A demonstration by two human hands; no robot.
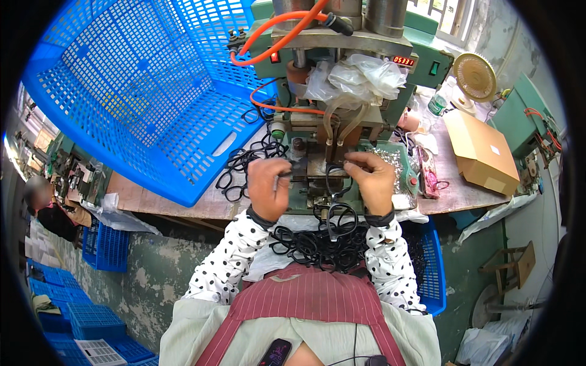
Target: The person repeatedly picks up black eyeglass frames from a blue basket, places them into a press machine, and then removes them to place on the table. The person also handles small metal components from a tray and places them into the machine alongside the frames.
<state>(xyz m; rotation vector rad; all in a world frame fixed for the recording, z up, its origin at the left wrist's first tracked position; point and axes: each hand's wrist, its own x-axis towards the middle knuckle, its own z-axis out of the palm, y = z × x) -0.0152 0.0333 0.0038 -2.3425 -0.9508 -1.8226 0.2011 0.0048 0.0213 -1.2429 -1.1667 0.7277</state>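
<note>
In front of me stands a green press machine point(397, 79) with a metal work plate point(316, 166). My right hand point(375, 183) is at the plate's right side, thumb and forefinger pinched at the edge of a black glasses frame point(330, 173). Curled fingers close my left hand point(268, 188) just left of the plate; something small and dark shows at its fingertips, too hidden to name. More black glasses frames point(317, 249) lie heaped in my lap, with one frame point(343, 230) at the heap's top. Another pile of black frames point(235, 168) spreads on the table beyond my left hand.
A large blue crate point(183, 152) leans over the table's left side. Right of the press are a tray of small shiny parts point(390, 160), a pink patterned case point(428, 174) and a cardboard box point(482, 152). Another blue crate point(433, 268) stands by my right arm. A person point(58, 210) sits far left.
</note>
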